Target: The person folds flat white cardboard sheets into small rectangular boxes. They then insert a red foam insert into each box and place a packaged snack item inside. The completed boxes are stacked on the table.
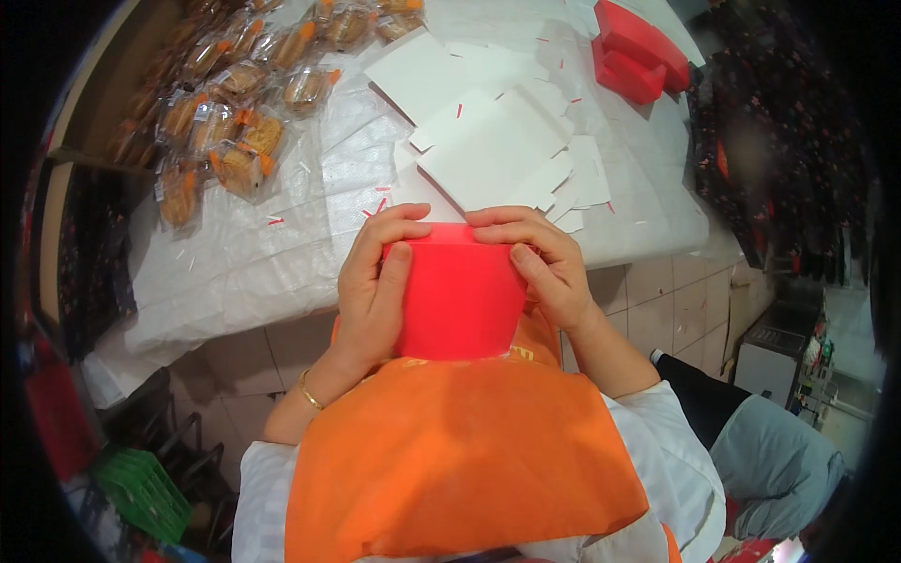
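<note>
Between my two hands is a red folded paper box point(462, 298), held upright against my orange apron point(460, 460) at the table's near edge. My left hand point(377, 277) wraps its left side, thumb on the face toward me and fingers over the top edge. On the right side, my right hand point(544, 263) grips it the same way, thumb near the upper corner. Just beyond the box, flat white card sheets point(497, 150) lie in a loose, overlapping pile. The box's far side is hidden by my fingers.
Several clear-wrapped baked goods point(216, 122) with orange marks lie at the table's far left. Red boxes point(638, 52) sit at the far right. Small red and white paper scraps dot the white table sheet point(310, 253). A green crate point(141, 493) stands low left; a person's grey-clad leg point(779, 460) is at right.
</note>
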A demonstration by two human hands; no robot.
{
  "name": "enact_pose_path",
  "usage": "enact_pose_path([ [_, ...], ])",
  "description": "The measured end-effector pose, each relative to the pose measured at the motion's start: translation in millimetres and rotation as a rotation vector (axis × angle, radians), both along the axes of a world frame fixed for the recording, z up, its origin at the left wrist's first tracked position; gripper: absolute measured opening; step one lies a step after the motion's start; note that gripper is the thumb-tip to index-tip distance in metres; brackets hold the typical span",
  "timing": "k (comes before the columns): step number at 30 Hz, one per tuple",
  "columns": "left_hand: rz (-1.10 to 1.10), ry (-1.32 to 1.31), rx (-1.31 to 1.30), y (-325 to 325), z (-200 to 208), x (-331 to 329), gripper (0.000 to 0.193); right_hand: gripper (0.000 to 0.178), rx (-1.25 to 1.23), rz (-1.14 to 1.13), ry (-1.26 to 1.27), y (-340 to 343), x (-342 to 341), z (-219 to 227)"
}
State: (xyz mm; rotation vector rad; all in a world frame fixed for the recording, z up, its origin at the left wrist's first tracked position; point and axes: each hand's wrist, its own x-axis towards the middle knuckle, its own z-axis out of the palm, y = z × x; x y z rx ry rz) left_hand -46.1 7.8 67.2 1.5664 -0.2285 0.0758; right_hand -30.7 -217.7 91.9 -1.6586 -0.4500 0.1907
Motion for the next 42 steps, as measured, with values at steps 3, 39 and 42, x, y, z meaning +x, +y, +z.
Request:
enact_pose_path([
  [3, 0.018, 0.013, -0.003, -0.2, -3.2, -3.1, 0.018, 0.03, -0.079, 0.047, 0.03, -2.1, 2.3, 3.4],
  [39, 0.159, 0.144, -0.087, -27.7, 10.2, 16.2, 0.033, 0.029, 0.029, -0.221, -0.109, 4.0, 37.2, 19.8],
  [42, 0.128, 0.186, -0.127, -27.0, 7.6, 7.6, 0.033, 0.03, -0.038, -0.234, -0.135, -3.1, 35.0, 19.7],
])
